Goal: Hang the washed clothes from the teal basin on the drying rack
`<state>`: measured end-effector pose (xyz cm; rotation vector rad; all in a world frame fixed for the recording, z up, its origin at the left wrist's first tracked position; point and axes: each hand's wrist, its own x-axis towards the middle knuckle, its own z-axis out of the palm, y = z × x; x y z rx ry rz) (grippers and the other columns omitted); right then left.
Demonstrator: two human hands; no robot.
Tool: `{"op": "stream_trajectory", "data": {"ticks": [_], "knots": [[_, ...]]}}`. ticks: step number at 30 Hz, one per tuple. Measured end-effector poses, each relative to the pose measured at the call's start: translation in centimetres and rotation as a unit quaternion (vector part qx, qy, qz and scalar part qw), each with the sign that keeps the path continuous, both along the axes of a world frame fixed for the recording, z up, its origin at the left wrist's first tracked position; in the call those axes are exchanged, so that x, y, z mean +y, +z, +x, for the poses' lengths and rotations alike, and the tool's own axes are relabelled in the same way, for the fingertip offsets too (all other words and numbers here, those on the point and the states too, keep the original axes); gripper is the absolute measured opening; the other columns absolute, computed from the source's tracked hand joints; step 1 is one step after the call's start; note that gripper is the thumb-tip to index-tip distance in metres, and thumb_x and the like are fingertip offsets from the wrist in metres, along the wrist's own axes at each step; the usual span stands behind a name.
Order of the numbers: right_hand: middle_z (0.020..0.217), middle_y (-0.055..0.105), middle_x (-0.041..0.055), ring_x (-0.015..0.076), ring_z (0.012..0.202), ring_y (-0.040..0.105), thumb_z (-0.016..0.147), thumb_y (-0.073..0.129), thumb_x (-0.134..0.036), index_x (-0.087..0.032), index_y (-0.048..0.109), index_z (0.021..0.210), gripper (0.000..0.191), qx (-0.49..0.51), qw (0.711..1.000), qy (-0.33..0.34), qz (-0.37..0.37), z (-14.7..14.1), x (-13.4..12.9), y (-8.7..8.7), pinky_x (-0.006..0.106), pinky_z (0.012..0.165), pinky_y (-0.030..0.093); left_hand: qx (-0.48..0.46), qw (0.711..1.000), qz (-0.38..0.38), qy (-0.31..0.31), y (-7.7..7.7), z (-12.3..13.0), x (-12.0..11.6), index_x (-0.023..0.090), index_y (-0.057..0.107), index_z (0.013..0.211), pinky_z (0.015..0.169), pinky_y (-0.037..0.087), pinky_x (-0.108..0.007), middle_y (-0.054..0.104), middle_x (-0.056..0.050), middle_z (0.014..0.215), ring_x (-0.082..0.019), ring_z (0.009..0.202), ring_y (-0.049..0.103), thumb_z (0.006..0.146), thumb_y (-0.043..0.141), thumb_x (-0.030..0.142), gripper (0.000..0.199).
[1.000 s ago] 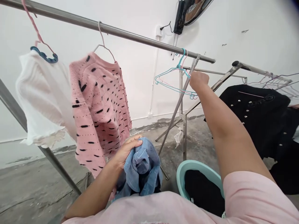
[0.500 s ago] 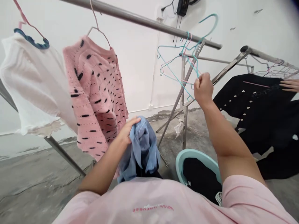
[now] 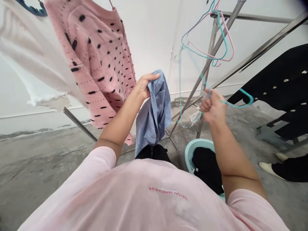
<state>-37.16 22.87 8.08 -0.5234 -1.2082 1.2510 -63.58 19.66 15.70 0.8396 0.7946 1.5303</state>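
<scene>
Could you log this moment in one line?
left hand: grips blue garment | right hand: holds turquoise hanger | pink sweater: hanging | teal tub: black cloth inside

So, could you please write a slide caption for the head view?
Left fingers hold blue cloth; right fingers grip teal hanger.

"What colour is the bunched cloth [image 3: 158,109]?"

"Blue, crossed by thin, pale lines."

"And the lower hanger [image 3: 250,98]?"

"Turquoise. Of the upper ones, one hanger is turquoise too, another pink."

"The sweater [image 3: 103,64] looks busier."

"It's pink, scattered with short black dashes and rows of tiny dark dots."

"What about the blouse [image 3: 36,61]?"

"White, with dark blue trim [image 3: 36,9]."

"The basin [image 3: 188,154]?"

"Pale turquoise, and the laundry [image 3: 207,166] in it is mostly black."

"Any other black?"

"The jacket [image 3: 284,77], dotted with light buttons."

"And the T-shirt [image 3: 125,195]?"

"Pale pink, with red lettering."

"The floor [image 3: 60,160]?"

"Mottled grey."
</scene>
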Motion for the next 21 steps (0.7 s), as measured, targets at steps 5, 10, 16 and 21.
{"op": "stream_trajectory", "data": {"ticks": [5, 10, 16, 21], "knots": [[0.051, 0.012, -0.0071, 0.0086, 0.040, 0.010, 0.080, 0.070, -0.067, -0.030, 0.065, 0.093, 0.039, 0.060, 0.982, -0.012, 0.180, 2.1, -1.2, 4.6, 0.027, 0.041, 0.015, 0.067, 0.997, -0.006, -0.035, 3.9, 1.3, 0.6, 0.013, 0.053, 0.071, 0.060, 0.051, -0.021, 0.057, 0.003, 0.053, -0.007, 0.050, 0.057, 0.100, 0.041, 0.007, 0.032], [0.052, 0.008, -0.0054, 0.0102, 0.041, 0.009, 0.081, 0.068, -0.070, -0.032, 0.058, 0.077, 0.040, 0.055, 0.967, 0.006, 0.248, 0.3, -2.8, 6.7, 0.027, 0.042, 0.017, 0.170, 0.980, 0.071, -0.078, 7.2, 2.6, 0.0, 0.013, 0.054, 0.072, 0.073, 0.048, -0.027, 0.052, 0.003, 0.059, -0.007, 0.055, 0.050, 0.099, 0.043, 0.001, 0.032], [0.044, 0.012, -0.0097, 0.0085, 0.036, 0.012, 0.073, 0.069, -0.077, -0.028, 0.055, 0.076, 0.051, -0.047, 0.976, 0.081, 0.197, -3.2, 0.1, 3.3, 0.025, 0.040, 0.016, 0.259, 0.955, 0.144, 0.002, 8.7, 0.8, -2.7, 0.011, 0.057, 0.078, 0.087, 0.047, -0.034, 0.053, 0.005, 0.062, -0.006, 0.057, 0.049, 0.093, 0.046, -0.010, 0.027], [0.043, 0.023, -0.0099, 0.0063, 0.036, 0.020, 0.071, 0.079, -0.066, -0.024, 0.059, 0.070, 0.047, -0.129, 0.963, 0.144, 0.189, -1.9, 2.6, 2.0, 0.025, 0.041, 0.020, 0.322, 0.929, 0.175, 0.057, 7.3, -2.5, -3.0, 0.013, 0.061, 0.082, 0.056, 0.036, -0.023, 0.060, 0.007, 0.063, -0.006, 0.055, 0.048, 0.078, 0.062, -0.017, 0.031]]}}
